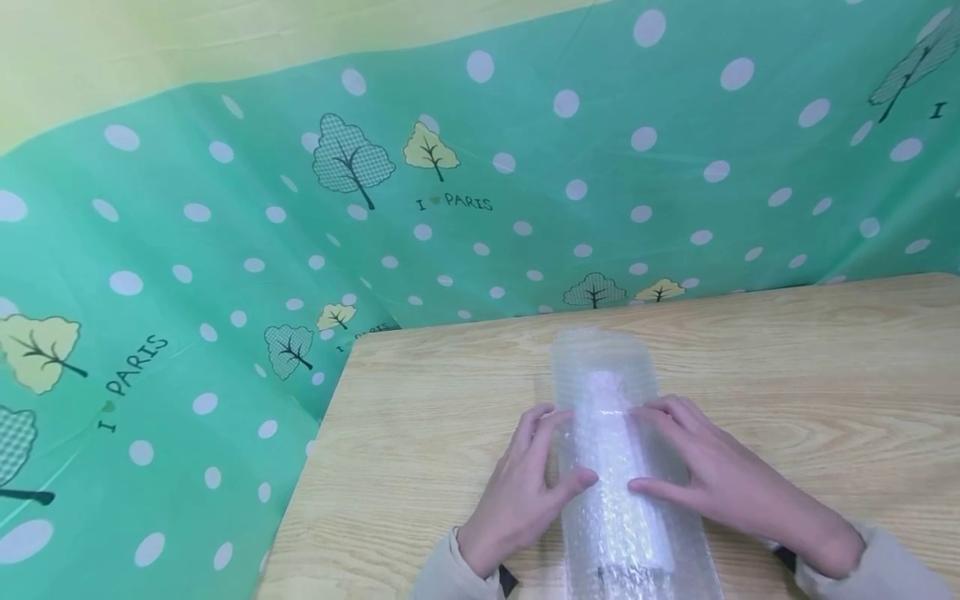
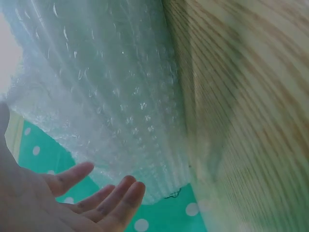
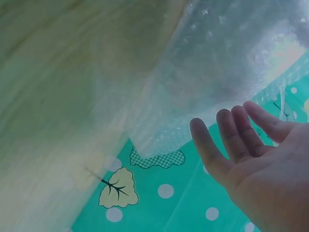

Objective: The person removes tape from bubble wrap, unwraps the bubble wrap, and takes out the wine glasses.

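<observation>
A pale, bottle-shaped thing (image 1: 611,458) with a narrower top lies lengthwise inside a sheet of clear bubble wrap (image 1: 592,350), seen through the film. At the wrap's left side is my left hand (image 1: 528,475), fingers spread and gently bent, thumb over the wrapped thing. Opposite it, my right hand (image 1: 712,467) reaches in from the right with thumb and fingers apart on the wrap. Both wrist views show the fingers of the left hand (image 2: 91,203) and right hand (image 3: 256,154) loosely extended beside the bubble wrap (image 2: 111,96), not curled round it.
The wrap lies on a light wood-grain table (image 1: 420,433). Behind and to the left of the table hangs a green curtain (image 1: 247,242) with white dots and printed trees; its upper band is yellow.
</observation>
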`<state>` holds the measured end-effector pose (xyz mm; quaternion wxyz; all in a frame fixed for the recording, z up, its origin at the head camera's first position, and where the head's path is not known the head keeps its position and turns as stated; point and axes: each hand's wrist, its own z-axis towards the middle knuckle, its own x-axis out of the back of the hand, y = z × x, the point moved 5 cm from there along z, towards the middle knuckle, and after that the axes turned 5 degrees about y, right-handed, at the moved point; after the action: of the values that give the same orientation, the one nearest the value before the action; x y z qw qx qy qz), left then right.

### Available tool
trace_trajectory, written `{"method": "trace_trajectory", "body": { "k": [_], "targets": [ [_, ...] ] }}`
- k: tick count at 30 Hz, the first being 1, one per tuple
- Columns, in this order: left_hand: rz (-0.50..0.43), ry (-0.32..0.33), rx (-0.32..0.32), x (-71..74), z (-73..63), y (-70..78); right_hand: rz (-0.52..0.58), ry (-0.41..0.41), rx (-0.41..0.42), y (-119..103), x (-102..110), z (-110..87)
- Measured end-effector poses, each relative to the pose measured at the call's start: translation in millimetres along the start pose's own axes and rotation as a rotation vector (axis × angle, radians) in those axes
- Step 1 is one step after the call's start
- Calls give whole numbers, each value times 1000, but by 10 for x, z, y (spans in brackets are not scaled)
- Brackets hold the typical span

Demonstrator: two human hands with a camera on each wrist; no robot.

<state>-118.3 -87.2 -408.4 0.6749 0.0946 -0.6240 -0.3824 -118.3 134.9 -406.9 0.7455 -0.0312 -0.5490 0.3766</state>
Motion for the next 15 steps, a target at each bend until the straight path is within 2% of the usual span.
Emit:
{"method": "trace_trajectory", "body": {
  "k": [3, 7, 15],
  "targets": [
    [-15, -4, 19, -1, 8, -4, 10, -11, -5, 11, 19, -4],
    [-23, 11, 13, 0, 9, -3, 23, -30, 6, 6, 31, -4],
    [-26, 20, 5, 8, 9, 2, 10, -28, 152, -87, 71, -16]
  ]
}}
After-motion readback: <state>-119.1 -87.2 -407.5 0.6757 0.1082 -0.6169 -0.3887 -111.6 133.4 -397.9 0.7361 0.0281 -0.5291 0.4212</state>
